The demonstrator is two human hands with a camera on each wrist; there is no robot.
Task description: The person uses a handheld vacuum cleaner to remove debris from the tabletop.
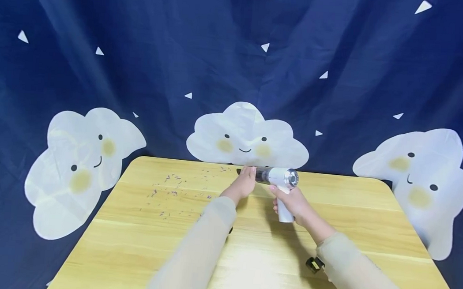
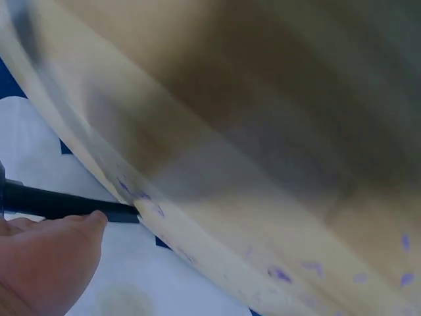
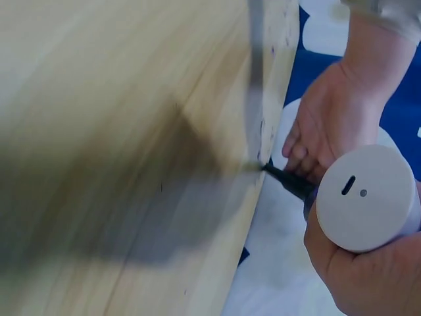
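Observation:
A white handheld vacuum cleaner (image 1: 279, 175) with a dark front section lies crosswise over the far edge of the table. Its upright handle is gripped by my right hand (image 1: 294, 203), the thumb near the top. My left hand (image 1: 245, 184) holds the front part, its fingers at the black nozzle (image 2: 69, 203). The nozzle tip points left, close over the tabletop's far rim. In the right wrist view the round white handle end (image 3: 368, 197) faces the camera and hides part of the nozzle. Small purple scraps (image 1: 174, 193) are scattered on the table, left of my left hand.
The light wooden table (image 1: 129, 253) has rounded far corners. Right behind it hangs a dark blue curtain (image 1: 237, 52) printed with white clouds and small triangles. A black wrist camera (image 1: 315, 264) sits at my right sleeve.

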